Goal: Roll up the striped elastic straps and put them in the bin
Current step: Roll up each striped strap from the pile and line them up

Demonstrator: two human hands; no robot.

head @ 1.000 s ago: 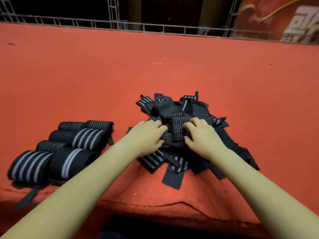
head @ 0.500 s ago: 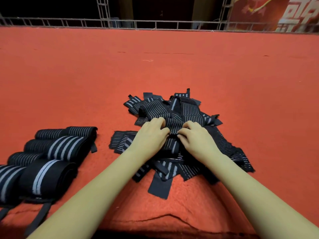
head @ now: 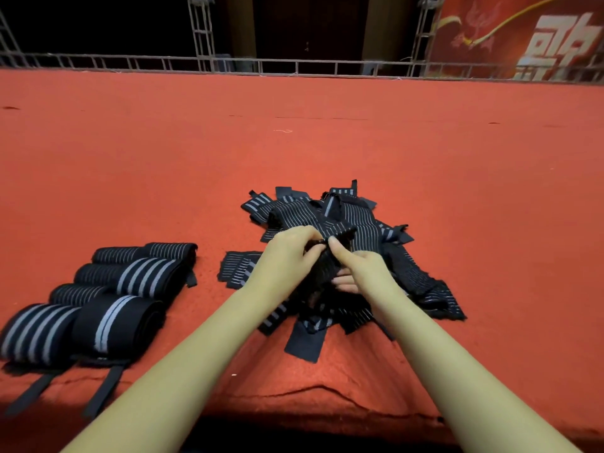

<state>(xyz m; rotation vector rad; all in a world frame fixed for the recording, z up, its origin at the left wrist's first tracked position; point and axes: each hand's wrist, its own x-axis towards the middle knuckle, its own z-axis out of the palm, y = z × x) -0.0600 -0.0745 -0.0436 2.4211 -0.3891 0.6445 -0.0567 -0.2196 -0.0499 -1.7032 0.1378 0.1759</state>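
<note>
1. Pinching one striped elastic strap point(head: 322, 273) at its upper end, thumb against forefinger on both the left hand point(head: 287, 256) and the right hand point(head: 366, 273), fingertips nearly meeting; the right hand's lower fingers curled under the strap.
2. Held just above the pile of loose straps point(head: 356, 217), close to the middle of the near edge of the red carpeted surface point(head: 327, 142).
3. Left along the near edge: rolled straps point(head: 130, 282), apart from the pile, black tails trailing toward that edge.
4. Wide open carpet from the pile to the far edge and to the right; a narrower strip between pile and rolls.
5. Along the far edge: metal truss railing point(head: 294, 65), red banner point(head: 523, 37) behind its right end.
6. Forearms reaching in from the near edge, converging on the strap, wrists raised.
</note>
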